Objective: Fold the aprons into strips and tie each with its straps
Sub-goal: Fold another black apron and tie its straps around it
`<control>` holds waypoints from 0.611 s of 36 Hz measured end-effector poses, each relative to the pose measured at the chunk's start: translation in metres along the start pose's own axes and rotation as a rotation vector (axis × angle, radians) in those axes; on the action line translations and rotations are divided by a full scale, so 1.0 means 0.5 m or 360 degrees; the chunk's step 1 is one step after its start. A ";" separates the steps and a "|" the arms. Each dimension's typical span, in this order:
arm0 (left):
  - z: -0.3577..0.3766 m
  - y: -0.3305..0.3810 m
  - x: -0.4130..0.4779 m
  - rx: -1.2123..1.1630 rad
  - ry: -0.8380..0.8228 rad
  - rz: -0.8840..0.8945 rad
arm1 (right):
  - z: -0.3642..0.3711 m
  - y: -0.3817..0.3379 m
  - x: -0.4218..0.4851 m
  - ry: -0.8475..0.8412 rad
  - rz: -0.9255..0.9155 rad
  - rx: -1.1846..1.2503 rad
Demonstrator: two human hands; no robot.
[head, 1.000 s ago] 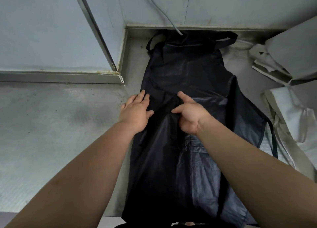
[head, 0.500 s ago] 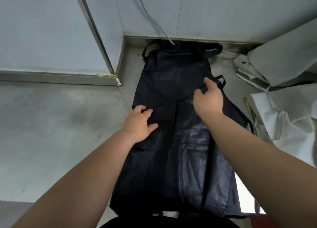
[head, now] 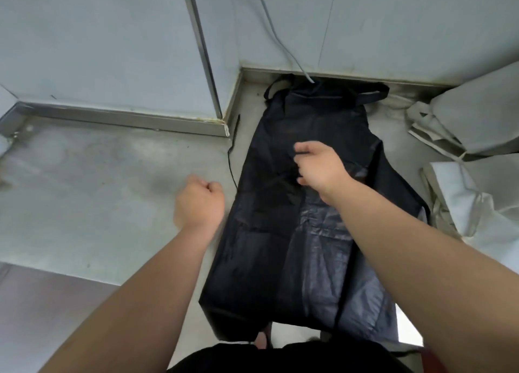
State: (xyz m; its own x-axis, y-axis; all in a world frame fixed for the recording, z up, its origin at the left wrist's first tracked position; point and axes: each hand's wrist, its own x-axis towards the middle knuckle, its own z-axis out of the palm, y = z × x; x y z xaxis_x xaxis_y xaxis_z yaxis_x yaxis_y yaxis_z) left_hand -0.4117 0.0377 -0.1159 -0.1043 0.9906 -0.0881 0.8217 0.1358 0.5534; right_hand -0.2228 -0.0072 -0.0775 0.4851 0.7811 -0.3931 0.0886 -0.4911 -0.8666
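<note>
I work from a single wide-angle view, worn on the head, facing forward and steeply down over both forearms onto the floor (head: 98, 190) and the foot of the wall (head: 98, 36). It sits close, so the left hand (head: 199, 201), right hand (head: 320, 167) and apron (head: 280, 246) fill its middle.

The left hand (head: 200, 203) has left the apron (head: 280, 246) and curled beside it, while the right hand (head: 320, 166) moved from its edge to its middle.

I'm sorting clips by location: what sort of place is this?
Probably a commercial kitchen or food-prep workroom: a stainless steel surface, pale wall panels edged in metal trim, and a black apron laid out beside piled white aprons.
</note>
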 end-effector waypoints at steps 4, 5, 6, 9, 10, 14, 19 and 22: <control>0.031 0.025 -0.044 -0.0026 -0.0195 0.0172 | -0.056 0.064 -0.020 0.0176 0.0157 -0.0249; 0.044 0.035 -0.058 -0.0055 -0.0280 0.0267 | -0.071 0.078 -0.030 0.0185 0.0199 -0.0299; 0.057 0.046 -0.072 -0.0072 -0.0362 0.0365 | -0.087 0.091 -0.038 0.0208 0.0239 -0.0342; 0.096 0.080 -0.112 -0.0023 -0.0607 0.0602 | -0.140 0.141 -0.060 0.0323 0.0385 -0.0432; 0.107 0.085 -0.122 0.0040 -0.0717 0.0642 | -0.153 0.155 -0.066 0.0362 0.0456 -0.0451; 0.152 0.111 -0.177 0.0625 -0.0942 0.0652 | -0.220 0.221 -0.089 0.0594 0.0819 -0.0396; 0.155 0.101 -0.217 0.0506 -0.0592 0.0378 | -0.229 0.255 -0.091 0.0665 0.0937 0.0006; 0.153 0.090 -0.218 0.0483 -0.0528 0.0273 | -0.215 0.263 -0.086 0.0612 0.0902 0.0288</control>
State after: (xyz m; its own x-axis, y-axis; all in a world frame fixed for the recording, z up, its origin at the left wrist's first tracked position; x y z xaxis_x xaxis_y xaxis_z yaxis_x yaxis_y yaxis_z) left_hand -0.3205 -0.0650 -0.1449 0.1911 0.9334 -0.3036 0.9430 -0.0888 0.3208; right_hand -0.1387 -0.1468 -0.1415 0.6893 0.2166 -0.6913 -0.3983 -0.6838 -0.6113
